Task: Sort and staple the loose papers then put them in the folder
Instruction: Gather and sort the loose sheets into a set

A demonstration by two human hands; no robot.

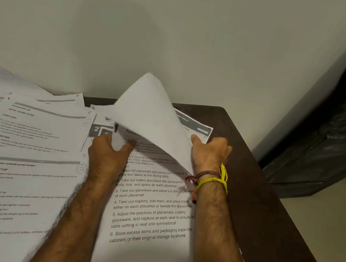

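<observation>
Item: sorting of loose papers, early stage, as it looks from beside the table.

Table (248, 186): dark wood, set against a pale wall, running from centre to lower right of the frame. Bare wood shows only along its right side.

Spread papers (24, 154): many printed sheets fanned and overlapping across the left half of the frame, some with circled handwritten marks at their corners. Not squared into sets.

Centre stack (151, 216): printed sheets lying at lower centre, top visible page listing numbered steps. More sheets stick out beneath it at the far end and lower edge.

Lifted sheet (152, 114): blank back facing up, curled into a peak at centre frame, raised off the centre stack.

Left hand (106, 154): closed on the lifted sheet's left edge, thumb and fingers pinching it, just left of centre.

Right hand (211, 154): closed on the same sheet's right edge, right of centre; yellow and red threads (214, 179) tied at the wrist.

Stapler: none visible. Folder: none visible.

Progress, as a judgement: sorting is under way and far from finished. No set looks stapled, though corners are too blurred to be sure. Stapling and filing appear wholly outstanding.
</observation>
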